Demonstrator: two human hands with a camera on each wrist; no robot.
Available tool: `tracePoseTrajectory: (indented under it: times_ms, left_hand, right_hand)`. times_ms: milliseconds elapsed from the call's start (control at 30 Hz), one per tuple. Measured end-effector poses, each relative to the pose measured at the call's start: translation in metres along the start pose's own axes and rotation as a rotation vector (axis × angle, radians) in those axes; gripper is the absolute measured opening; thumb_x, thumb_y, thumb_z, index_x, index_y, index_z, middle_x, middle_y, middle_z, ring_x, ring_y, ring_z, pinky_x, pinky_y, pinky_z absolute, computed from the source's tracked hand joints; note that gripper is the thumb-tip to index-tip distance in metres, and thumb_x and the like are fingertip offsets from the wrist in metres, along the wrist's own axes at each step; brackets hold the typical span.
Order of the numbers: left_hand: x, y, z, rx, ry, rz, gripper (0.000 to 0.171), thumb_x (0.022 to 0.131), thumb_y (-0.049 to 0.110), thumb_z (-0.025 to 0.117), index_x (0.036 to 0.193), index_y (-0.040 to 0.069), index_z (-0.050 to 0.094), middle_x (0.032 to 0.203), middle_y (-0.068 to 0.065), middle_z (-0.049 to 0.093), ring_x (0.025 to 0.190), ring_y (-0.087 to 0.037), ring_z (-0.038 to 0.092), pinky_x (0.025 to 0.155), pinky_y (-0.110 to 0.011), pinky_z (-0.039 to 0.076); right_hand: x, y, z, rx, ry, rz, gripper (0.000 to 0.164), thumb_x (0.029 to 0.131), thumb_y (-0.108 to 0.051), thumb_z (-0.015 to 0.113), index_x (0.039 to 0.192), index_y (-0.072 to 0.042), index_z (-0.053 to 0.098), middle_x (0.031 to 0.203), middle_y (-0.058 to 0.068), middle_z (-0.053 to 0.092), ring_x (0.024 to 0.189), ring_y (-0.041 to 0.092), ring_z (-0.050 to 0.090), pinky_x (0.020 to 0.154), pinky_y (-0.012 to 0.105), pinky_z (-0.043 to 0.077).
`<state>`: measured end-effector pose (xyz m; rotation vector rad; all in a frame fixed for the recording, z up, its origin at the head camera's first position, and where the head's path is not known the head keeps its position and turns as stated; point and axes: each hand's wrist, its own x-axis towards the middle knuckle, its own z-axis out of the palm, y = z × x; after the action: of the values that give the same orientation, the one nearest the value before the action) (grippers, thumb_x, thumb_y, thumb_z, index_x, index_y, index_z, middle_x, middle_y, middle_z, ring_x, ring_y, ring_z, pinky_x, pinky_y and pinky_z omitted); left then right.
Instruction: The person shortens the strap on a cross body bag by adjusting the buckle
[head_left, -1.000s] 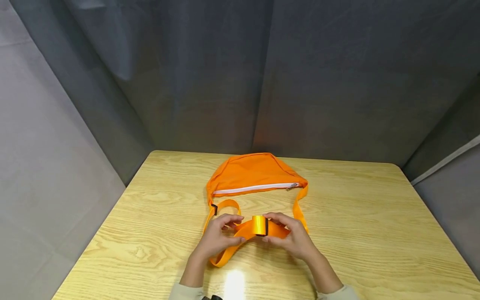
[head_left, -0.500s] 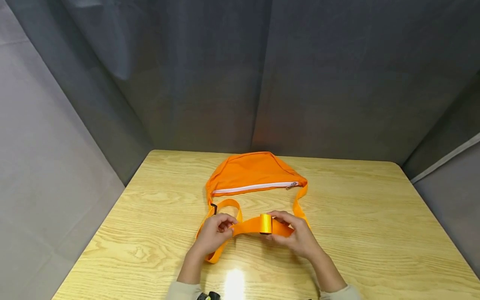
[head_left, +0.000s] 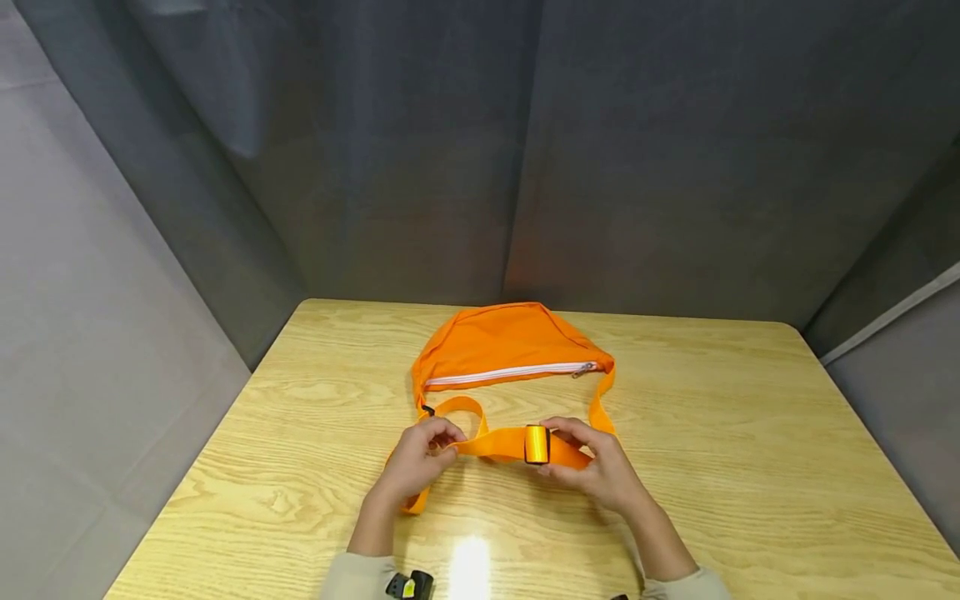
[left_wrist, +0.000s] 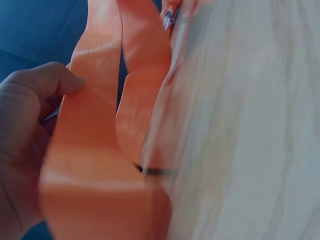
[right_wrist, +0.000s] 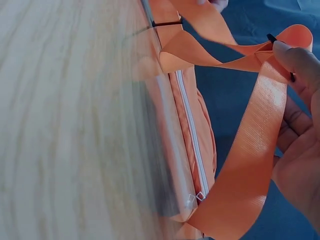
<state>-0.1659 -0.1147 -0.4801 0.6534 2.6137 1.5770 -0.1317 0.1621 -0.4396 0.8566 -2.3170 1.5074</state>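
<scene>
An orange waist bag [head_left: 513, 337] with a white zipper [head_left: 510, 374] lies flat at the table's back. Its orange strap [head_left: 501, 442] loops toward me, part of it lifted off the table. My left hand [head_left: 414, 458] pinches the strap between thumb and fingers; in the left wrist view the thumb [left_wrist: 74, 82] lies on the webbing. On the right, my right hand [head_left: 597, 467] grips the strap at a black strap slider [right_wrist: 271, 38], a short fold of webbing [head_left: 537, 444] standing up through it. The palm side fingers are partly hidden by the strap.
A second black buckle [head_left: 428, 411] joins the strap to the bag's left end. The light wood table [head_left: 750, 450] spreads out on both sides, with grey curtains [head_left: 420, 167] behind it. A small black device [head_left: 410, 585] sits at the left sleeve.
My left hand has moved left and slightly up, drawing the strap straighter between the hands. The slider and its fold have shifted a little right with my right hand. The bag stays put.
</scene>
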Motion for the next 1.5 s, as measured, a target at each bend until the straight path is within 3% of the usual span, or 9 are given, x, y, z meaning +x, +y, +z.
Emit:
tracePoseTrajectory:
  times_ms: [100, 300, 433, 700, 767, 933, 1133, 1267, 1500]
  left_hand:
    - [0.004, 0.003, 0.007, -0.026, -0.042, 0.008, 0.019, 0.082, -0.005, 0.06, 0.095, 0.009, 0.065, 0.09, -0.001, 0.061, 0.081, -0.017, 0.052, 0.073, -0.036, 0.043]
    - [0.018, 0.011, 0.023, -0.009, -0.098, 0.072, 0.022, 0.082, -0.003, 0.063, 0.103, 0.006, 0.064, 0.091, -0.003, 0.061, 0.079, -0.014, 0.055, 0.07, -0.028, 0.047]
    - [0.026, 0.018, 0.034, -0.008, -0.131, 0.097, 0.021, 0.084, 0.004, 0.066, 0.104, 0.009, 0.065, 0.096, -0.003, 0.062, 0.083, -0.016, 0.056, 0.072, -0.031, 0.049]
    - [0.038, 0.029, 0.044, 0.012, -0.151, 0.109, 0.022, 0.084, 0.011, 0.07, 0.105, 0.013, 0.065, 0.1, 0.004, 0.06, 0.087, -0.017, 0.055, 0.076, -0.034, 0.047]
    - [0.038, 0.029, 0.044, 0.025, -0.144, 0.113, 0.021, 0.083, 0.011, 0.07, 0.104, 0.012, 0.066, 0.098, 0.006, 0.06, 0.085, -0.017, 0.054, 0.076, -0.033, 0.047]
    - [0.035, 0.029, 0.043, 0.052, -0.096, 0.103, 0.017, 0.082, 0.011, 0.071, 0.098, 0.015, 0.068, 0.095, 0.007, 0.06, 0.085, -0.018, 0.054, 0.074, -0.034, 0.047]
    - [0.032, 0.028, 0.039, -0.007, -0.057, 0.094, 0.012, 0.082, 0.007, 0.07, 0.091, 0.013, 0.066, 0.085, 0.004, 0.063, 0.077, -0.014, 0.055, 0.069, -0.031, 0.048]
    - [0.029, 0.022, 0.029, -0.029, -0.042, 0.113, 0.011, 0.083, 0.001, 0.066, 0.09, 0.01, 0.065, 0.081, 0.004, 0.062, 0.071, -0.01, 0.054, 0.066, -0.027, 0.048]
    - [0.024, 0.016, 0.011, -0.007, -0.013, 0.131, 0.016, 0.083, -0.003, 0.064, 0.093, 0.01, 0.067, 0.085, 0.002, 0.062, 0.073, -0.012, 0.053, 0.066, -0.031, 0.044]
  right_hand:
    - [0.001, -0.002, -0.001, 0.014, -0.008, 0.014, 0.047, 0.065, 0.007, 0.08, 0.108, 0.002, 0.061, 0.095, 0.008, 0.065, 0.077, 0.025, 0.06, 0.07, 0.033, 0.048]
    - [0.002, -0.004, -0.002, 0.025, -0.013, 0.035, 0.047, 0.067, 0.006, 0.079, 0.11, 0.002, 0.061, 0.092, 0.008, 0.065, 0.079, 0.027, 0.06, 0.072, 0.033, 0.048]
    - [0.002, -0.004, -0.001, 0.03, -0.012, 0.045, 0.047, 0.067, 0.006, 0.079, 0.11, 0.002, 0.062, 0.092, 0.008, 0.066, 0.079, 0.027, 0.06, 0.073, 0.033, 0.048]
    - [-0.004, 0.029, 0.004, 0.041, -0.012, 0.051, 0.047, 0.07, -0.006, 0.081, 0.114, -0.01, 0.063, 0.098, -0.002, 0.065, 0.081, 0.017, 0.059, 0.074, 0.029, 0.047]
    - [-0.004, 0.03, 0.004, 0.036, -0.009, 0.058, 0.048, 0.07, -0.006, 0.081, 0.114, -0.011, 0.063, 0.097, -0.003, 0.065, 0.081, 0.016, 0.059, 0.074, 0.029, 0.047]
    - [0.002, 0.008, 0.001, 0.016, -0.003, 0.029, 0.046, 0.068, 0.004, 0.079, 0.11, -0.001, 0.062, 0.094, 0.007, 0.066, 0.077, 0.023, 0.059, 0.07, 0.032, 0.048]
    - [0.005, -0.001, -0.001, 0.016, 0.001, 0.024, 0.046, 0.066, 0.007, 0.079, 0.109, 0.003, 0.061, 0.091, 0.01, 0.065, 0.075, 0.027, 0.06, 0.068, 0.034, 0.049]
    - [0.003, 0.0, -0.002, -0.006, 0.006, 0.024, 0.047, 0.065, 0.006, 0.08, 0.108, 0.003, 0.062, 0.09, 0.009, 0.066, 0.075, 0.026, 0.059, 0.068, 0.033, 0.048]
    - [0.001, 0.003, -0.006, -0.015, 0.006, 0.038, 0.048, 0.065, 0.005, 0.081, 0.108, 0.003, 0.062, 0.09, 0.01, 0.066, 0.075, 0.026, 0.058, 0.067, 0.03, 0.048]
